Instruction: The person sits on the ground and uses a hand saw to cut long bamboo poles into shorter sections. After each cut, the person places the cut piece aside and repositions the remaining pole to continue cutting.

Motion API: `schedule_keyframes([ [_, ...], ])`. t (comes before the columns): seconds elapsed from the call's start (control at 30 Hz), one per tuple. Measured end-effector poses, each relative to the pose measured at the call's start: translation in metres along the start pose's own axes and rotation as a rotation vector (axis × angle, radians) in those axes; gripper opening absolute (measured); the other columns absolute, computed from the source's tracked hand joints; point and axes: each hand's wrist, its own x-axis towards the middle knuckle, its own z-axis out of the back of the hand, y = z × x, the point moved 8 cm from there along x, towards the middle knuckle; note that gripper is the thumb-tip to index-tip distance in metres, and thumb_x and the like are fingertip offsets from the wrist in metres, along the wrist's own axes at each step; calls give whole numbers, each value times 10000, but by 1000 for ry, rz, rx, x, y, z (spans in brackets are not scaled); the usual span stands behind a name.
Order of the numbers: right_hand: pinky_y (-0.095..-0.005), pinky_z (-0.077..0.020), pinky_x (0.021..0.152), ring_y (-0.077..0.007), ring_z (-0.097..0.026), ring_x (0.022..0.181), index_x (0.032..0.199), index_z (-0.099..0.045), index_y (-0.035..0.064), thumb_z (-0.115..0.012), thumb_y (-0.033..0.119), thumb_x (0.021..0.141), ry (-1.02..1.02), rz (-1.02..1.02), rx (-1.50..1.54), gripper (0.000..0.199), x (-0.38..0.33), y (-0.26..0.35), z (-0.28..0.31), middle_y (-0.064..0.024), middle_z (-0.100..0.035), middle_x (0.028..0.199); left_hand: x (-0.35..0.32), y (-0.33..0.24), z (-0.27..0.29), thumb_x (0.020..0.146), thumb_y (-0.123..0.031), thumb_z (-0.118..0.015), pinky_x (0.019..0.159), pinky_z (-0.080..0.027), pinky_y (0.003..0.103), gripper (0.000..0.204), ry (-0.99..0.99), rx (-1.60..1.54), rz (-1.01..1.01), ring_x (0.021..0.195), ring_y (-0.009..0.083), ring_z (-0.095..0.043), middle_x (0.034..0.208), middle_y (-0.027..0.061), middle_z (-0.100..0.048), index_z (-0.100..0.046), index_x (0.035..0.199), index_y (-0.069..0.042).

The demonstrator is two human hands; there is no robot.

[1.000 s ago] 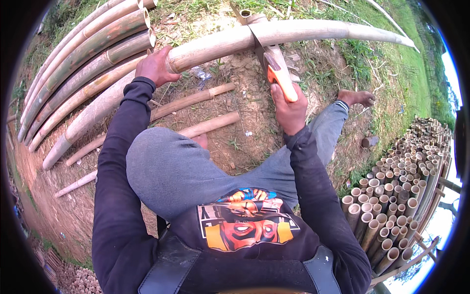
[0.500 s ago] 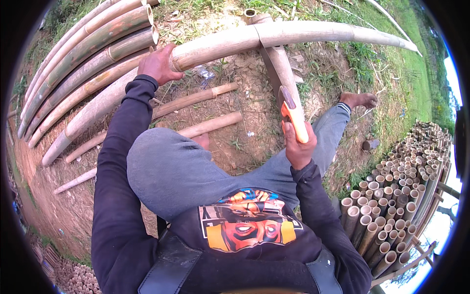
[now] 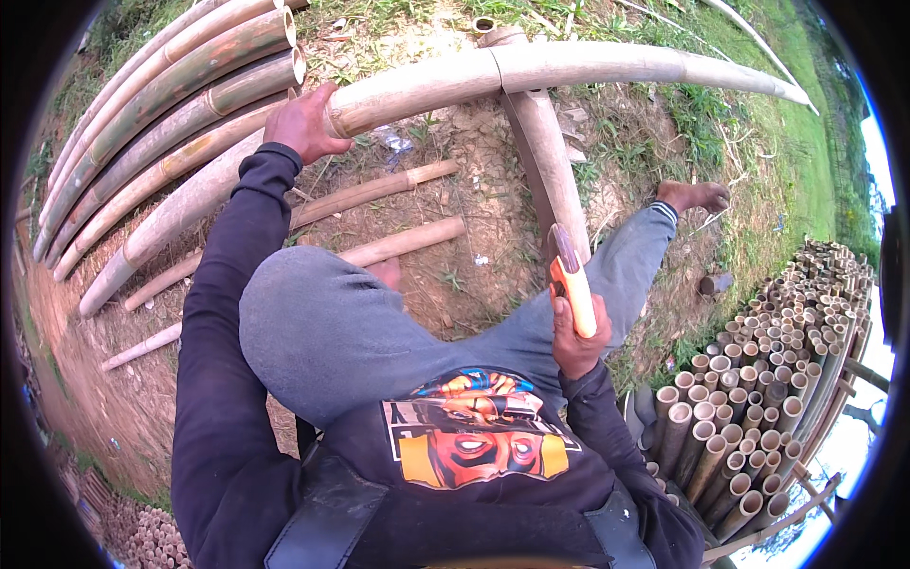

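Observation:
My left hand [image 3: 303,123] grips a long pale bamboo pole [image 3: 607,66] that lies across the top of the view. My right hand [image 3: 578,346] is shut on the orange handle of a chopping knife [image 3: 572,289], held up close to my chest. Its long dull blade [image 3: 545,161] points away from me, and its tip appears over the pole near a short bamboo stump [image 3: 498,36]. My knees, in grey trousers, fill the middle of the view below the pole.
Thick bamboo poles [image 3: 161,104] lie stacked at the upper left. Two thinner bamboo lengths [image 3: 379,190] rest on the bare earth under the pole. A big stack of cut bamboo tubes [image 3: 768,351] stands at the right. My bare foot [image 3: 692,194] rests by the grass.
My right hand has drawn the knife back from the pole toward my body and lifted it. My left hand has kept its grip on the pole.

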Motion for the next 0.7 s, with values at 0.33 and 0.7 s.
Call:
schedule_keyframes([
  [0.33,-316,-543,665,-127,-676,716,1077,-731,-28,-815,219,988,-13,60,115,275,143,-13,-85,-85,-725,800,-2,-4,8,679,-534,-934,1039,-553,490,1026,10,17,-3,1215,387,-698,1371,174,-703,-510,1544,-184],
  [0.7,-308,-552,680,-122,-676,720,1104,-724,-38,-826,187,974,-20,-37,105,279,163,-28,-97,-111,-761,842,-2,-7,5,702,-501,-930,1021,-556,483,971,5,2,2,1201,392,-694,1353,181,-701,-520,1517,-167],
])
